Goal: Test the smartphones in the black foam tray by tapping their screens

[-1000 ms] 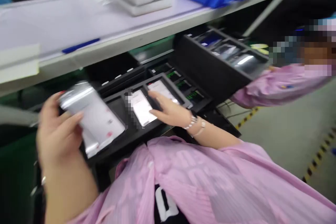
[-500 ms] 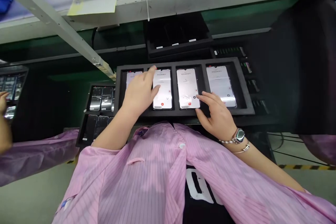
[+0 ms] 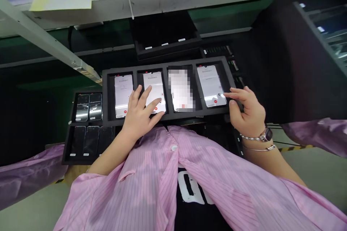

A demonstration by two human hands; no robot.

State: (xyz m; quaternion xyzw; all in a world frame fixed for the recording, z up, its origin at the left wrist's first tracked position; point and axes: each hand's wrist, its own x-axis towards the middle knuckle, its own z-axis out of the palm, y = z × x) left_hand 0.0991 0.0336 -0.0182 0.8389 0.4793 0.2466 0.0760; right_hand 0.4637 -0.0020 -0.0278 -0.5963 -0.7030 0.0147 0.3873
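Under a white shelf (image 3: 173,0), a black tray (image 3: 162,65) holds four phones (image 3: 123,94) in one row. The left hand (image 3: 139,113) lies on the second phone (image 3: 153,81) from the left, with fingers spread, not clamped. The right hand (image 3: 248,110), also open, touches the lower corner of the right phone (image 3: 211,86)

Four smartphones (image 3: 211,86) are set in separate compartments of a tray (image 3: 165,63); a second tray (image 3: 67,144) holding phones is placed to its left, and a third tray (image 3: 165,32) behind it.
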